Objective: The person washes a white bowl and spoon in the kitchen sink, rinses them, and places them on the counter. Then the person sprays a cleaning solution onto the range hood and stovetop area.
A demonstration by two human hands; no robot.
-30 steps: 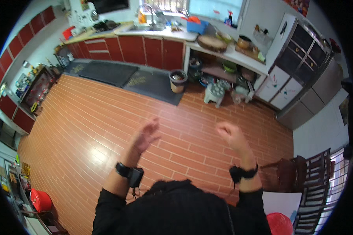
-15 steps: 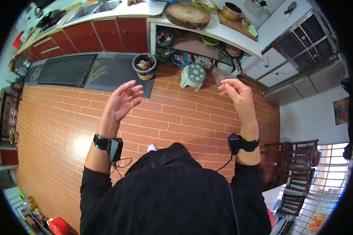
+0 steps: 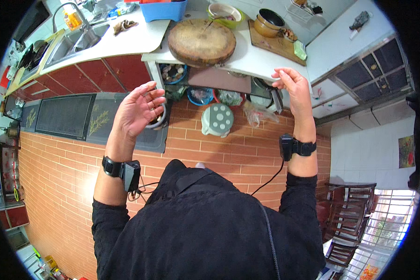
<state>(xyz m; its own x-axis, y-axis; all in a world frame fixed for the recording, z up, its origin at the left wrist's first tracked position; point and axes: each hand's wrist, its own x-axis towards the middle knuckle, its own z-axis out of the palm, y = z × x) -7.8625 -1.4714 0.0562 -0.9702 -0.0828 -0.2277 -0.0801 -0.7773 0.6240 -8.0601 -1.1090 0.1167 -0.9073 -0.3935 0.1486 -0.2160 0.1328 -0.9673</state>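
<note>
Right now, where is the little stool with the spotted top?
In the head view, the stool stands upper middle on the tiled floor, pictured between the left hand and right hand, beside a clear plastic bag on its right.

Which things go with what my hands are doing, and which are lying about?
Hands, and nearest in the picture:
- left hand and right hand, both apparently empty
- round grey-rimmed bin, partly behind left hand

Lying about:
- round brown wooden chopping block
- pale green plastic stool
- blue plastic tub
</note>
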